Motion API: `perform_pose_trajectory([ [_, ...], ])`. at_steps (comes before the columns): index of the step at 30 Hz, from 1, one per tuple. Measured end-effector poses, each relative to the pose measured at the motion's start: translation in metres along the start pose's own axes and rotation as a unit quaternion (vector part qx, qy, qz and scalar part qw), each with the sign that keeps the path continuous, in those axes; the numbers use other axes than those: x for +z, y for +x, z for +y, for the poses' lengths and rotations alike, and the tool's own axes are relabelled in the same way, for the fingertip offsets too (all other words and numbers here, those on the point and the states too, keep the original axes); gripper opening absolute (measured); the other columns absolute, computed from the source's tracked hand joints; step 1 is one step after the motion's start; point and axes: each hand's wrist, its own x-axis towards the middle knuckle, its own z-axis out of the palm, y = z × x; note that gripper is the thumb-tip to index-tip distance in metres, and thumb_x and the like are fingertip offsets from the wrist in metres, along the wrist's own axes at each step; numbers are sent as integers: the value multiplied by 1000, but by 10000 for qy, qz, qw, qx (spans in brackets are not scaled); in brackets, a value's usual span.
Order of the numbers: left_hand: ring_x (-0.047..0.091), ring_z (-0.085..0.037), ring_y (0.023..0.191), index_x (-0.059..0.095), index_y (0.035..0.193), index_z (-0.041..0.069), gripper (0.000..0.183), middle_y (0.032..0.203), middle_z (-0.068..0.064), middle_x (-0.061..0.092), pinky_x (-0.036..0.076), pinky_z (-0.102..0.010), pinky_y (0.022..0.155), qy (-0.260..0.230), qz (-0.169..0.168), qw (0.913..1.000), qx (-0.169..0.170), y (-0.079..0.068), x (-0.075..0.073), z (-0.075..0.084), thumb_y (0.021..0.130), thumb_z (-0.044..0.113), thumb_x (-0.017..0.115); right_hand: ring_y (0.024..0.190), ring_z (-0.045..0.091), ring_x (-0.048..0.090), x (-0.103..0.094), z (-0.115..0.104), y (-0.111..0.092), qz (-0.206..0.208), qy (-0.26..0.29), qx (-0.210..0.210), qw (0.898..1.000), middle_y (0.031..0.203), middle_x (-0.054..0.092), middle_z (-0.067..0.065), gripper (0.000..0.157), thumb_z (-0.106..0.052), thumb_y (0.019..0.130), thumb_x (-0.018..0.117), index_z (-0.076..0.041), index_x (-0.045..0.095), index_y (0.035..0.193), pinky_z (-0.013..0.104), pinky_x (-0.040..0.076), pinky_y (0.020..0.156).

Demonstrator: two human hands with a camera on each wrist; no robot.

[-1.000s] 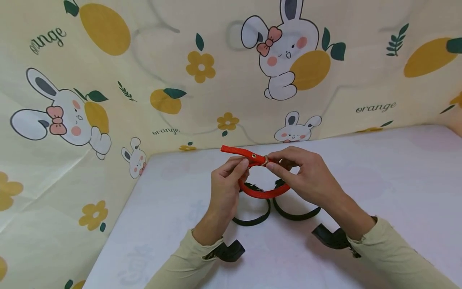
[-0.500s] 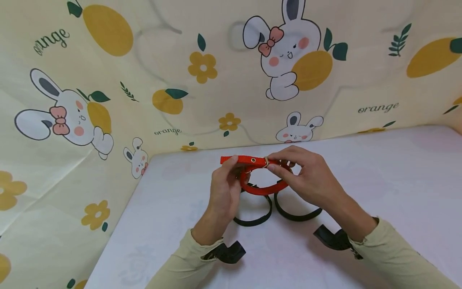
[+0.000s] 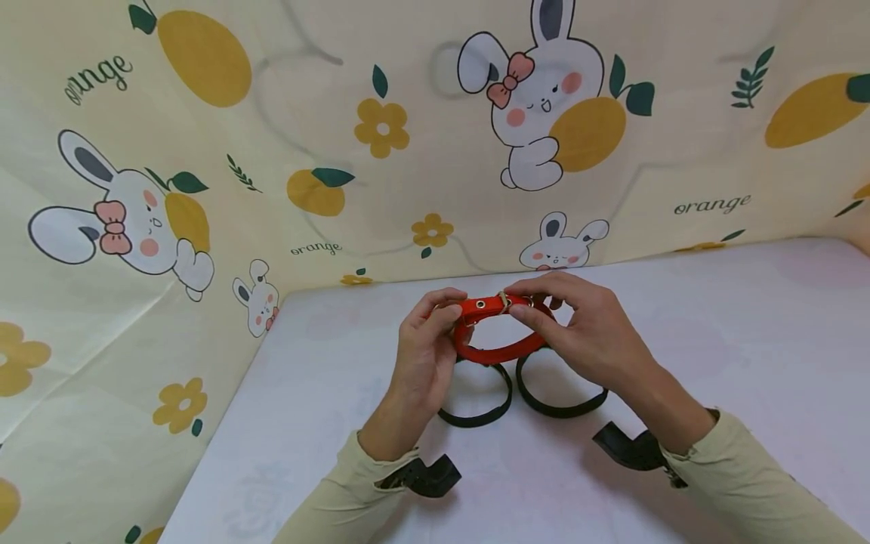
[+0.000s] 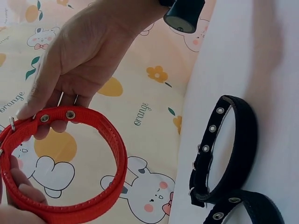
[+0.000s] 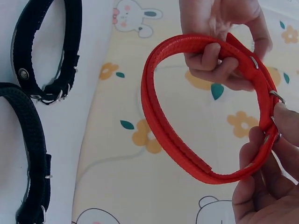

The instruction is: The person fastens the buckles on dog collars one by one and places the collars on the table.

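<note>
A red pet collar (image 3: pixel 499 355) with metal eyelets is held up as a loop above the table. At its left side my left hand (image 3: pixel 426 351) pinches the strap between thumb and fingers. My right hand (image 3: pixel 594 332) grips the collar around its metal buckle (image 3: pixel 504 302); the strap passes through this buckle. In the left wrist view, the right hand's thumb and fingers hold the red collar (image 4: pixel 114 163) near two eyelets. From the right wrist view, the left hand's curled fingers (image 5: pixel 212 58) stand at the collar's top edge.
Two black collars lie on the white table (image 3: pixel 306 453) below the red one: one at left (image 3: pixel 476 420), one at right (image 3: pixel 564 412). A patterned cloth (image 3: pixel 381 45) hangs behind and at the left. Each wrist carries a black camera mount (image 3: pixel 435 477).
The red strap's free end, raised at the left a second ago, has come down and is now mostly hidden by the left hand. The left thumb shifted along it; the right hand stays at the buckle.
</note>
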Motion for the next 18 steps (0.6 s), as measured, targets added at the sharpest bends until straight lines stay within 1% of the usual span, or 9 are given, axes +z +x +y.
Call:
perform_pose_trajectory([
  [3,54,-19,92,73,99,13,16,103,-2,64,47,-23,75,5,-40,10000,-7,0,0,0,95,6,59,91,15,54,-2,0,1,26,50,-39,10000,108,73,-2,29,-18,89,75,-20,73,117,25,46,67],
  [7,53,-20,92,76,99,11,17,106,-2,65,48,-23,75,202,-260,9994,-129,1,-1,1,96,6,60,91,13,53,-4,2,0,27,119,-41,9999,109,73,-2,30,-16,88,76,-20,73,117,24,45,67],
  [10,55,-19,89,77,98,13,18,101,-2,68,48,-24,77,444,-499,9973,-295,1,-3,2,97,8,59,93,12,54,-6,4,0,16,148,-54,9999,111,73,-1,30,-15,87,76,-20,73,117,23,45,69],
  [13,56,-18,84,77,99,12,18,94,-1,71,49,-25,77,650,-676,9949,-374,1,-4,2,97,9,59,94,13,56,-7,4,1,28,142,-79,9999,111,74,-1,30,-14,87,76,-19,74,116,23,46,71],
  [16,58,-19,86,77,102,9,18,94,-1,72,51,-24,79,697,-694,9945,-372,1,-5,3,97,8,60,95,14,57,-8,4,1,5,164,-116,9998,110,74,0,29,-14,87,76,-20,74,115,25,45,73],
  [18,60,-19,90,77,104,7,19,99,-2,71,53,-24,81,667,-657,9949,-375,1,-6,3,96,6,60,97,15,57,-8,4,2,-44,158,-117,9998,111,74,0,29,-15,87,76,-20,74,116,27,45,74],
])
